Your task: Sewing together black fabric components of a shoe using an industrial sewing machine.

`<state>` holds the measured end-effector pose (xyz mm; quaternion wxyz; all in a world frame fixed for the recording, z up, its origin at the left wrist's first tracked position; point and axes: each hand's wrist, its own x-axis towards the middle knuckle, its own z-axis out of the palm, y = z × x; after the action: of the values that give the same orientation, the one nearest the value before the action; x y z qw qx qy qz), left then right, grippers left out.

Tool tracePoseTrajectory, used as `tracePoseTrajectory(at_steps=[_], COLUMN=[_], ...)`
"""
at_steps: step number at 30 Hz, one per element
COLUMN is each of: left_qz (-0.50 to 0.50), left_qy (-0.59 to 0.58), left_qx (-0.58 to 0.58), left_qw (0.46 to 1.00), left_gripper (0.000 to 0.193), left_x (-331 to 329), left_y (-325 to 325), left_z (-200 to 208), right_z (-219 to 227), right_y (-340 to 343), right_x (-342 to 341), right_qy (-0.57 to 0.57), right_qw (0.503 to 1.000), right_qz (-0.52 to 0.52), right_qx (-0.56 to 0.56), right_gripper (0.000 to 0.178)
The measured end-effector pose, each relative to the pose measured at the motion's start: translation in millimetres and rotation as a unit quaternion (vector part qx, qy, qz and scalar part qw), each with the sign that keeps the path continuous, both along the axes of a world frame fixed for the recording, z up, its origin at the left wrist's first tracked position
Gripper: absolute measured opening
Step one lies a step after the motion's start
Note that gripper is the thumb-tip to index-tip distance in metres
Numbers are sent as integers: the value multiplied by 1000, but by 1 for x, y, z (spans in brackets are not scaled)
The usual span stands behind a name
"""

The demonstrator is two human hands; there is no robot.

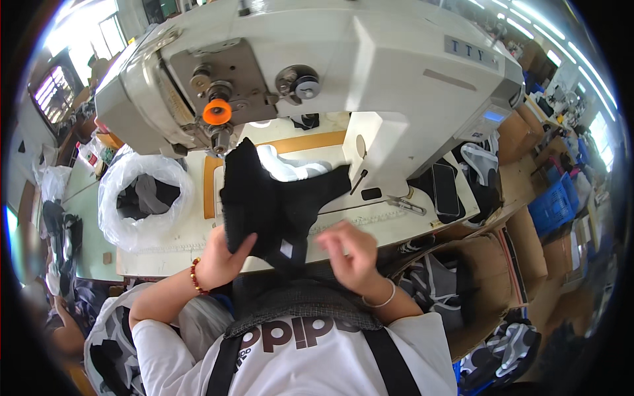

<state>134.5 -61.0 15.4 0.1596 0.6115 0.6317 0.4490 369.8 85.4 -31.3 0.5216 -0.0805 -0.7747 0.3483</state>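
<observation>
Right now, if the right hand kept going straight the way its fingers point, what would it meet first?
Probably the black fabric piece: the right hand points left and slightly up toward it, open, just beside its edge. Depth is unclear.

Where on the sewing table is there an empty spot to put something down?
One bare strip of the white table runs along its near edge, between the clear plastic bag of fabric and the left hand. Another lies right of the right hand, before the metal scissors. Under the white sewing machine, the black fabric piece crowds the middle.
</observation>
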Motion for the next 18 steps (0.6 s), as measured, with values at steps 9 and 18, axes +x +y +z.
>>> tracePoseTrajectory(at_steps=[9, 18], left_qz=[-30, -95], left_qy=[-15, -235], left_qx=[-49, -191], left_qw=[998, 948], left_gripper=[23, 48], left_x=[-7, -63], left_y=[-36, -43], left_z=[33, 66], right_z=[-72, -82], right_y=[92, 78], right_x=[-5, -8], right_qy=[-97, 3], right_qw=[963, 957], right_qz=[-225, -171], right_qx=[-112, -236], right_gripper=[34, 32])
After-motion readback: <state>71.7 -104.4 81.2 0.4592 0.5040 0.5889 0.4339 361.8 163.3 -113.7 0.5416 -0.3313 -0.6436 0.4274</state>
